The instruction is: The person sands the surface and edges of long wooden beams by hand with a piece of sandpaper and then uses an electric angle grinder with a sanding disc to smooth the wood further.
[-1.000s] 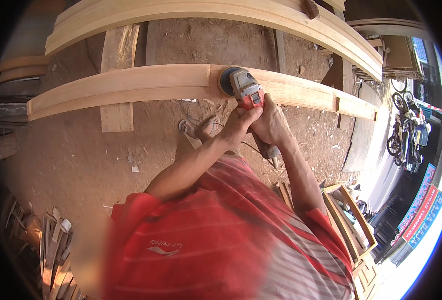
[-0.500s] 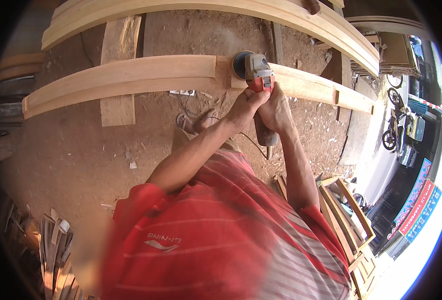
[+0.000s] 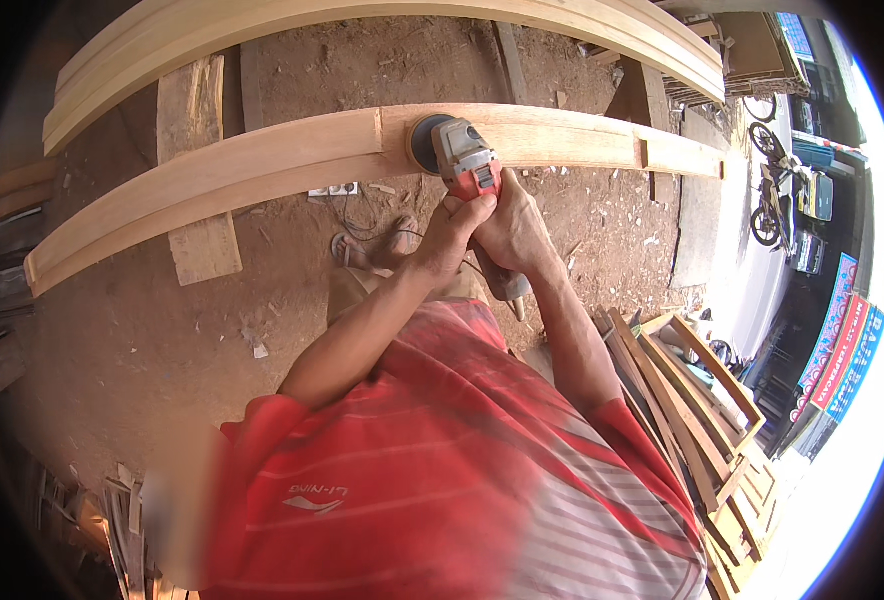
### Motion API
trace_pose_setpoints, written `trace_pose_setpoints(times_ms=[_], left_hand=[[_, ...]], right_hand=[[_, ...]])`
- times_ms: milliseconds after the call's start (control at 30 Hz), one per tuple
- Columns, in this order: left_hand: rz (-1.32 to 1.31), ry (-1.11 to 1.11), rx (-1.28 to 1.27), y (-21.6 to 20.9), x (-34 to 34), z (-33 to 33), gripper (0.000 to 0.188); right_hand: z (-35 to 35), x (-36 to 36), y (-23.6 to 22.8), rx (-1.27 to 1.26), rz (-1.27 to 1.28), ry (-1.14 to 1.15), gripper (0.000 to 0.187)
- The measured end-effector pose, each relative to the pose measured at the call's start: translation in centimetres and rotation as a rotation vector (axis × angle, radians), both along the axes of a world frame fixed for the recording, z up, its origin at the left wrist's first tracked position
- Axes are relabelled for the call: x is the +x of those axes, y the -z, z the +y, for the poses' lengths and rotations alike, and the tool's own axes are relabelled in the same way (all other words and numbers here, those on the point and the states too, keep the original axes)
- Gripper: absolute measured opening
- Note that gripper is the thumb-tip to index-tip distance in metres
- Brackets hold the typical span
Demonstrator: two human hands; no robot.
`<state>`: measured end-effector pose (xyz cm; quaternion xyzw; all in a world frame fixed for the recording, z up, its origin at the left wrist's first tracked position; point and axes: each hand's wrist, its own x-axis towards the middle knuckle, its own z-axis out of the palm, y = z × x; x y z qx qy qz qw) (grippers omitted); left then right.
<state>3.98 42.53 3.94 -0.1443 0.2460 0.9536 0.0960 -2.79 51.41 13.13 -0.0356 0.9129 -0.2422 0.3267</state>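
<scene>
Both my hands are closed round an angle grinder (image 3: 469, 160) with a red and grey body. My left hand (image 3: 450, 232) grips it from the left, thumb near the switch. My right hand (image 3: 515, 228) wraps its body from the right, with the rear end and cord sticking out below. The round sanding disc (image 3: 425, 144) rests at the face of a long pale wooden beam (image 3: 292, 145), just right of a joint line. Whether the disc spins I cannot tell. The disc's right part is hidden by the grinder head.
A second long moulded beam (image 3: 292, 22) lies beyond, parallel. Under the left part runs a wooden support board (image 3: 205, 245). A white power strip (image 3: 332, 189) and cord lie by my feet. Wooden frames (image 3: 712, 380) are stacked at right; motorcycles (image 3: 767, 180) stand farther off.
The view has shifted and turned slightly, so beams and grinder appear farther left. The disc stays close to the same joint on the beam. Both hands keep their grip.
</scene>
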Motion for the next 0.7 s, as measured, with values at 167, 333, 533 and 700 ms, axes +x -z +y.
trace_pose_setpoints(times_ms=[167, 333, 533, 700], left_hand=[[0.031, 0.074, 0.003, -0.7, -2.3, 2.5, 0.033], [0.084, 0.254, -0.062, -0.1, -6.0, 5.4, 0.047], [0.083, 0.250, -0.079, -1.3, -11.8, 13.3, 0.048], [0.134, 0.385, -0.077, -0.2, -16.6, 19.4, 0.052]], right_hand=[[3.2, -1.1, 0.7, -0.107, 0.166, 0.052, 0.072], [7.4, -3.6, 1.9, -0.143, 0.145, 0.167, 0.076], [15.3, -9.0, 1.1, -0.151, 0.200, 0.223, 0.074], [21.4, -12.5, 1.1, -0.162, 0.203, 0.338, 0.065]])
